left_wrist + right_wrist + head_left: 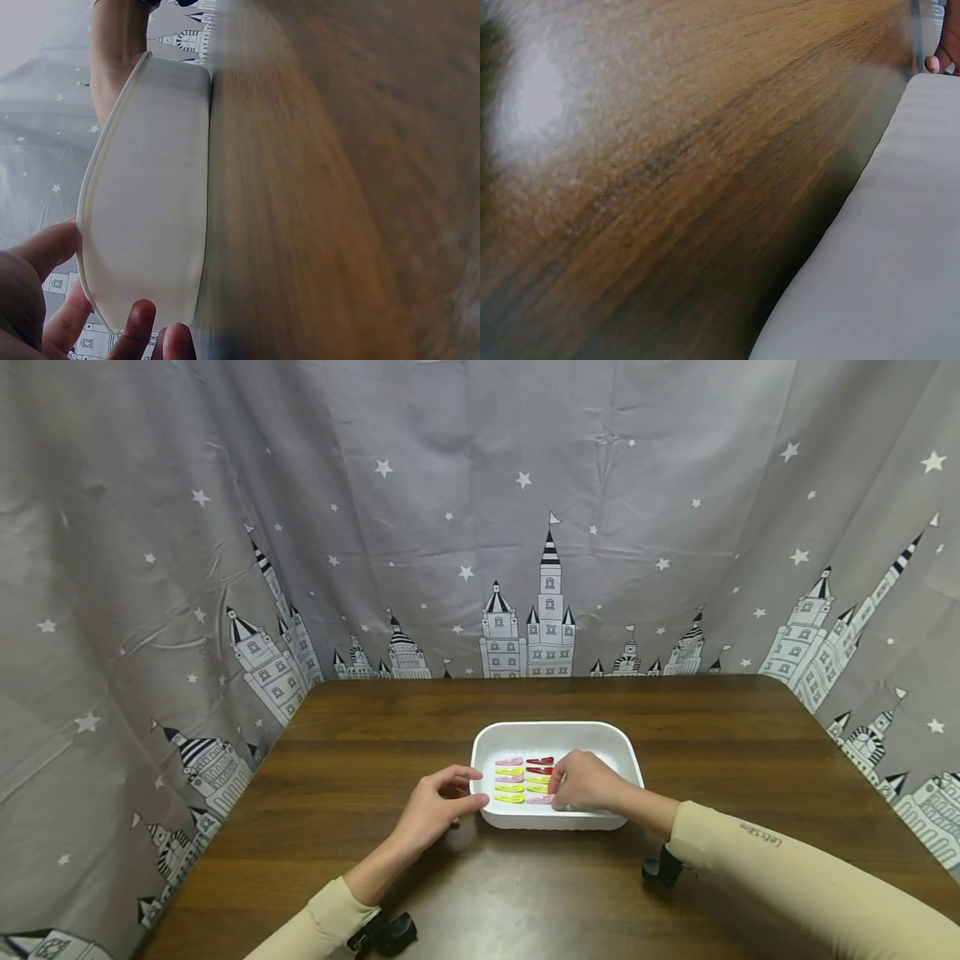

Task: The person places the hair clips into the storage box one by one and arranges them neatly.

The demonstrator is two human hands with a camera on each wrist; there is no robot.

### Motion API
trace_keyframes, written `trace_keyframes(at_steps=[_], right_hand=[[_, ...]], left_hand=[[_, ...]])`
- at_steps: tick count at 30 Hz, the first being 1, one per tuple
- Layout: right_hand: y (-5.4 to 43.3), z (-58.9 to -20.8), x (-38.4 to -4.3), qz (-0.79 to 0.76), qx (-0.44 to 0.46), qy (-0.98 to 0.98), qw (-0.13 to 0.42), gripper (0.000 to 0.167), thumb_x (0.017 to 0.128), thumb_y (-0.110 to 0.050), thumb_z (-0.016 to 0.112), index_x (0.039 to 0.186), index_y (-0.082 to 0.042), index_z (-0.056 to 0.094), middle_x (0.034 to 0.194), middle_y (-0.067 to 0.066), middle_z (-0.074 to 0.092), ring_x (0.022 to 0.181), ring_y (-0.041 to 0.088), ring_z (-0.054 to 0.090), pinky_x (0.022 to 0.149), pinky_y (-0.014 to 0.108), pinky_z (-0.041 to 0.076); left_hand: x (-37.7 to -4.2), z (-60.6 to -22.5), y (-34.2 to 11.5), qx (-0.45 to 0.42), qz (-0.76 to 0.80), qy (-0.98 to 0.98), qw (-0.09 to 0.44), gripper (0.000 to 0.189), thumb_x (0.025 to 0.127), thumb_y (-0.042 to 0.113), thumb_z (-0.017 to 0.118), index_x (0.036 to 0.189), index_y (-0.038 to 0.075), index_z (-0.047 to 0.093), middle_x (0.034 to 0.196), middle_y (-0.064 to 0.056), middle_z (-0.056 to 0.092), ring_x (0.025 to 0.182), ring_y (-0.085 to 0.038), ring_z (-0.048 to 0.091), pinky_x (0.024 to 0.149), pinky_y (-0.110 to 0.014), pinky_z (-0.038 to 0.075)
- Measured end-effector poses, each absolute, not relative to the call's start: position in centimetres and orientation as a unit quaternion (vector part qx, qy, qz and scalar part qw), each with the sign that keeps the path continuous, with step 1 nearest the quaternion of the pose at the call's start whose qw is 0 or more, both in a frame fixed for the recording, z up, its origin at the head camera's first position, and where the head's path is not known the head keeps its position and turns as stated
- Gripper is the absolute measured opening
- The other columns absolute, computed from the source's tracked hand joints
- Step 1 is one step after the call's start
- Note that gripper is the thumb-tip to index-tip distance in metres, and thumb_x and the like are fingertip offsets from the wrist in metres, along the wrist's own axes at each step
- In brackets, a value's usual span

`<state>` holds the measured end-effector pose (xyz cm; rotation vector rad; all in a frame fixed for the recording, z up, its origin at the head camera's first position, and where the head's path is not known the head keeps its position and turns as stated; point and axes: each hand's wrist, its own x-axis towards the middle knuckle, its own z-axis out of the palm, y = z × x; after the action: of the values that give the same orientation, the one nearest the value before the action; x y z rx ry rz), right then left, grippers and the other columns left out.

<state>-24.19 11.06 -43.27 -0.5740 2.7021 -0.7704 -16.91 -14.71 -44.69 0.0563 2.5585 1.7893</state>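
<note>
A white tray [495, 739] holds two columns of snap hair clips. The left column has pink clips [509, 762] and yellow clips [509, 798]; red clips [540, 761] top the right column, with yellow ones below. Inside the tray, my right hand [588, 781] pinches the right end of a pink hair clip [538, 800] at the right column's near end. That hand covers the tray floor beneath it. My left hand [435, 806] touches the tray's left end, thumb and fingers spread loosely around the rim. In the left wrist view, its fingertips [140, 315] lie beside the outer wall.
The tray stands on a brown wooden table [360, 735]. Behind and around the table hangs a grey curtain [450, 485] printed with castles and stars. Black wrist straps [382, 935] sit under both sleeves. Light glares off the near tabletop.
</note>
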Motion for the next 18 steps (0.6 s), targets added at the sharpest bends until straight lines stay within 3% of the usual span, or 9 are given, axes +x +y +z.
trace_keyframes(at_steps=[18], right_hand=[[11.09, -43.04, -24.14, -0.269, -0.198, 0.933, 0.132, 0.017, 0.072, -0.012, 0.086, 0.071, -0.017, 0.07, 0.069, -0.003, 0.06, 0.069, 0.016, 0.05, 0.066, 0.029, 0.037]], left_hand=[[-17.05, -44.7, -14.75, 0.019, 0.567, 0.823, 0.008, 0.037, 0.082, 0.021, 0.084, 0.114, 0.009, 0.072, 0.098, -0.006, 0.069, 0.084, -0.021, 0.06, 0.058, -0.034, 0.053]])
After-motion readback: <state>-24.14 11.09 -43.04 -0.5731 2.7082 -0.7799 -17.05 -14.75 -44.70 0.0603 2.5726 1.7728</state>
